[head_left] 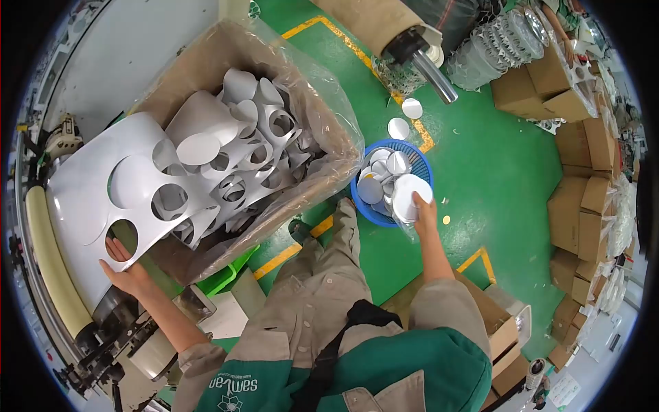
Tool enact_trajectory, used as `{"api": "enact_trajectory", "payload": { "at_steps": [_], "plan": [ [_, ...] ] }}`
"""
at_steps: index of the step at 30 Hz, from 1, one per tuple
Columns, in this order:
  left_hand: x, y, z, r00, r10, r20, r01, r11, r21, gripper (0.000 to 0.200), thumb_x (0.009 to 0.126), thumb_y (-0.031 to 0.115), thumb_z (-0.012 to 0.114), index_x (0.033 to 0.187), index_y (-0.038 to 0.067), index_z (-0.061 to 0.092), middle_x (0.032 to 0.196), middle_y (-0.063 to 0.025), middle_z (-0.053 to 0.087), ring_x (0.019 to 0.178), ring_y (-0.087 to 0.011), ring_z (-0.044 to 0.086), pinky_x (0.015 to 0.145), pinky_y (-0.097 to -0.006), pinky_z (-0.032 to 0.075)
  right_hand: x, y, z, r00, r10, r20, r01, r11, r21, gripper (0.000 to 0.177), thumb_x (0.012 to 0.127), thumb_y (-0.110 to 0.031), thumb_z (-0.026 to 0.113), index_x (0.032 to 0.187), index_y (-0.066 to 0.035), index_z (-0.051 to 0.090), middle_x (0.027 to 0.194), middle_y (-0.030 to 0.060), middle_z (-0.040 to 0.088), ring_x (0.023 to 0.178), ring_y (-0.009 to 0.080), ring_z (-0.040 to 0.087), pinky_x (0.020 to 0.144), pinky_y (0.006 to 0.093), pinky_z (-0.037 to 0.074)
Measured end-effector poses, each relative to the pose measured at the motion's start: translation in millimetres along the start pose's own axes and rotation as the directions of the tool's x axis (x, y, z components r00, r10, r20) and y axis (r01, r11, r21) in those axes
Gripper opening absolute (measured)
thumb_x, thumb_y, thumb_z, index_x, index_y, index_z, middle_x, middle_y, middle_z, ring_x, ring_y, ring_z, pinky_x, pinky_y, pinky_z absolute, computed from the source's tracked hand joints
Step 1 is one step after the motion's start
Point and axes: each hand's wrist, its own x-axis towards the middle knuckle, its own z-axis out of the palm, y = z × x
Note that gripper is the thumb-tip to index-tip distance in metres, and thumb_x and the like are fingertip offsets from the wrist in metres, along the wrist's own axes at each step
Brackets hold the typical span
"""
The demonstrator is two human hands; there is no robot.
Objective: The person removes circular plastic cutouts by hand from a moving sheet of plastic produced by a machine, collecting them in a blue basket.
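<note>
On the left, my left hand [127,273] grips the lower edge of a white punched sheet [82,185]. Its fingers show through one of the round holes, and the thumb lies near the sheet's edge. The sheet curves from the machine roller toward a lined cardboard box. Over at the right, my right hand [425,211] is closed on white discs [410,196], apparently a small stack. They are held above the near right rim of a blue basket [374,214], which has several loose white discs [379,168] inside.
The large cardboard box [206,51], lined with clear plastic, is heaped with punched scraps [261,130]. Two discs [398,128] lie on the green floor beyond the basket. A wrapped roll with a metal shaft [434,77] juts in above. Stacked cartons [566,213] line the right.
</note>
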Motion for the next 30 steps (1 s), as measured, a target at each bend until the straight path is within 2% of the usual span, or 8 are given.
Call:
{"api": "enact_trajectory", "payload": {
  "at_steps": [7, 12, 19, 23, 25, 27, 29, 30],
  "plan": [
    [29.3, -15.4, -28.5, 0.997, 0.053, 0.050, -0.062, 0.979, 0.194, 0.047, 0.094, 0.019, 0.036, 0.126, -0.014, 0.027, 0.125, -0.0276, 0.039, 0.114, -0.0362, 0.044, 0.101, -0.0441, 0.036, 14.8, 122.2, -171.5, 0.776, 0.042, -0.629, 0.007, 0.997, 0.076, 0.048, 0.072, 0.001, 0.064, 0.114, 0.003, 0.041, 0.111, 0.0165, 0.052, 0.096, 0.0276, 0.056, 0.082, 0.0395, 0.049],
    [68.4, -16.4, -52.8, 0.988, 0.120, 0.093, -0.138, 0.966, 0.219, 0.045, 0.095, 0.018, 0.029, 0.125, -0.016, 0.028, 0.128, -0.0257, 0.038, 0.116, -0.0358, 0.042, 0.100, -0.0432, 0.036, 63.6, 225.3, -223.2, 0.717, 0.233, -0.657, -0.031, 0.952, 0.303, 0.053, 0.074, 0.014, 0.054, 0.123, 0.002, 0.035, 0.115, 0.0178, 0.050, 0.104, 0.0334, 0.051, 0.086, 0.0500, 0.047],
    [41.7, -30.4, -24.9, 0.969, 0.187, 0.161, -0.231, 0.917, 0.326, 0.047, 0.095, 0.019, 0.031, 0.127, -0.015, 0.025, 0.132, -0.0223, 0.035, 0.122, -0.0293, 0.037, 0.106, -0.0361, 0.026, 217.0, 269.3, -172.4, 0.699, 0.616, -0.364, -0.444, 0.772, 0.454, 0.052, 0.089, -0.028, 0.049, 0.129, -0.001, 0.032, 0.129, 0.0166, 0.041, 0.117, 0.0326, 0.043, 0.089, 0.0522, 0.037],
    [71.0, -34.0, -58.6, 0.962, 0.155, 0.224, -0.209, 0.947, 0.244, 0.049, 0.090, 0.019, 0.048, 0.126, -0.010, 0.032, 0.127, -0.0206, 0.041, 0.116, -0.0302, 0.043, 0.102, -0.0402, 0.033, 183.4, 264.9, -159.5, 0.712, 0.259, -0.652, -0.168, 0.965, 0.200, 0.074, 0.075, -0.041, 0.066, 0.121, 0.009, 0.036, 0.119, 0.0215, 0.048, 0.102, 0.0293, 0.050, 0.087, 0.0420, 0.041],
    [26.1, -51.1, -25.7, 0.979, 0.199, -0.046, -0.181, 0.949, 0.257, 0.047, 0.085, 0.026, 0.057, 0.118, -0.005, 0.046, 0.121, -0.0160, 0.049, 0.111, -0.0288, 0.047, 0.095, -0.0399, 0.040, 157.2, 277.9, -166.8, 0.550, -0.093, -0.830, -0.251, 0.929, -0.271, 0.061, 0.078, -0.032, 0.064, 0.114, 0.012, 0.042, 0.110, 0.0239, 0.052, 0.098, 0.0301, 0.053, 0.086, 0.0401, 0.043],
    [46.2, -60.6, -70.9, 0.927, 0.295, 0.234, -0.376, 0.739, 0.559, 0.040, 0.086, 0.020, 0.054, 0.118, -0.003, 0.047, 0.116, -0.0156, 0.053, 0.105, -0.0251, 0.052, 0.092, -0.0353, 0.042, 103.1, 247.6, -152.9, 0.812, -0.382, -0.441, 0.015, 0.770, -0.638, 0.031, 0.086, -0.019, 0.052, 0.103, 0.007, 0.051, 0.095, 0.0164, 0.057, 0.081, 0.0238, 0.053, 0.074, 0.0346, 0.046],
    [16.9, -61.5, -49.2, 0.987, -0.013, 0.158, 0.005, 0.999, 0.052, 0.035, 0.086, 0.013, 0.053, 0.117, -0.002, 0.047, 0.108, -0.0146, 0.056, 0.098, -0.0210, 0.054, 0.089, -0.0318, 0.042, 44.4, 159.7, -67.3, 0.961, -0.241, -0.135, 0.164, 0.891, -0.423, 0.026, 0.090, -0.021, 0.047, 0.091, 0.003, 0.057, 0.079, 0.0066, 0.057, 0.069, 0.0109, 0.053, 0.063, 0.0241, 0.044],
    [-5.4, -64.3, -26.9, 0.991, 0.068, 0.117, -0.075, 0.996, 0.056, 0.037, 0.087, 0.016, 0.053, 0.118, -0.002, 0.046, 0.111, -0.0130, 0.054, 0.100, -0.0216, 0.052, 0.089, -0.0343, 0.042, 18.8, 118.5, -20.8, 0.952, -0.296, 0.074, 0.302, 0.871, -0.387, 0.023, 0.089, -0.020, 0.049, 0.091, 0.002, 0.057, 0.074, 0.0050, 0.056, 0.066, 0.0107, 0.052, 0.062, 0.0231, 0.044]
  ]
}}
